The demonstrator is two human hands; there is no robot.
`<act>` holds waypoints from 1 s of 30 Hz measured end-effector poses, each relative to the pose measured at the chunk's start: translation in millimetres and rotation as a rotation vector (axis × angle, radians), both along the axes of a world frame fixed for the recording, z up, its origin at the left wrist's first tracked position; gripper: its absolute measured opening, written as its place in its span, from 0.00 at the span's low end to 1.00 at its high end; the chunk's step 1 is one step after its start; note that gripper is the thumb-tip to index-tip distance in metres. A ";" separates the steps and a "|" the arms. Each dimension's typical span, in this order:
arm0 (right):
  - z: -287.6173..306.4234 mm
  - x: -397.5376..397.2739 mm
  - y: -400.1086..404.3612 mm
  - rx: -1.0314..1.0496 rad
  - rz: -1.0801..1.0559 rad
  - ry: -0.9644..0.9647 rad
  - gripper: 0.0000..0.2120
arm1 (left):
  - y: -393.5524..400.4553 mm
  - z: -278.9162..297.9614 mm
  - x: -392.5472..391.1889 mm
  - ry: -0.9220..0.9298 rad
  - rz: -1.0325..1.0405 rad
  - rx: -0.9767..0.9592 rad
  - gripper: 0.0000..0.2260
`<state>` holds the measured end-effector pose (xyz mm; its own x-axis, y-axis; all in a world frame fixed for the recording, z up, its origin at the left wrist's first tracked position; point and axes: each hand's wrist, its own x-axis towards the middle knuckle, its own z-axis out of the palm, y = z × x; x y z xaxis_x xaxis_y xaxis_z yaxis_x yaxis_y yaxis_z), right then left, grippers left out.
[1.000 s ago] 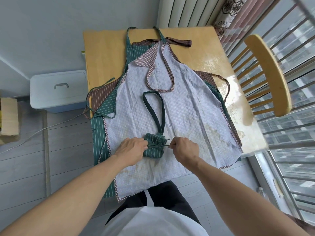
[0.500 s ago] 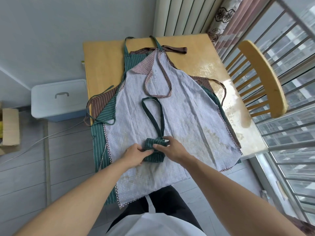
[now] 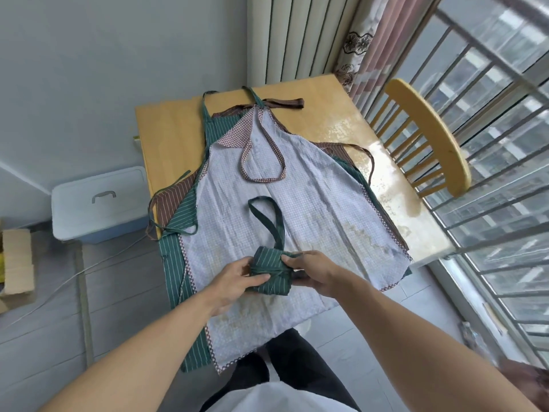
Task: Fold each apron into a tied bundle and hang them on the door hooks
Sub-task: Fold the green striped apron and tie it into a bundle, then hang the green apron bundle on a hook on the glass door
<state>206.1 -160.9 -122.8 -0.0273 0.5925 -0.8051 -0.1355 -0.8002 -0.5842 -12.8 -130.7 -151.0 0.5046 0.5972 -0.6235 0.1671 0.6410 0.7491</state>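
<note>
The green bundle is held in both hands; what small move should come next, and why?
Probably pull the tie snug, then lift the bundle by its loop. The left hand and right hand grip its two sides, the tie already wraps its middle, and the loop lies free on the checked apron.

Your left hand and right hand hold the green striped bundle over the checked apron on the table.

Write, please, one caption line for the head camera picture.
Both hands, left and right, grip a green striped bundle over flat aprons on a wooden table.
</note>
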 end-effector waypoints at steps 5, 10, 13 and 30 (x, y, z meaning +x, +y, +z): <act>21.5 25.0 -30.2 0.077 -0.073 -0.068 0.17 | 1.0 16.1 30.5 0.054 -0.124 0.097 0.19; 52.8 68.2 -80.9 0.048 -0.033 -0.015 0.45 | -4.3 56.7 87.5 0.056 -0.367 0.192 0.21; 70.2 97.7 -124.7 0.136 -0.208 0.054 0.37 | -22.6 87.6 127.3 0.016 -0.552 0.230 0.19; 119.5 187.9 -528.5 0.335 -1.007 -0.193 0.16 | -352.3 117.6 300.5 -0.013 -1.167 0.299 0.24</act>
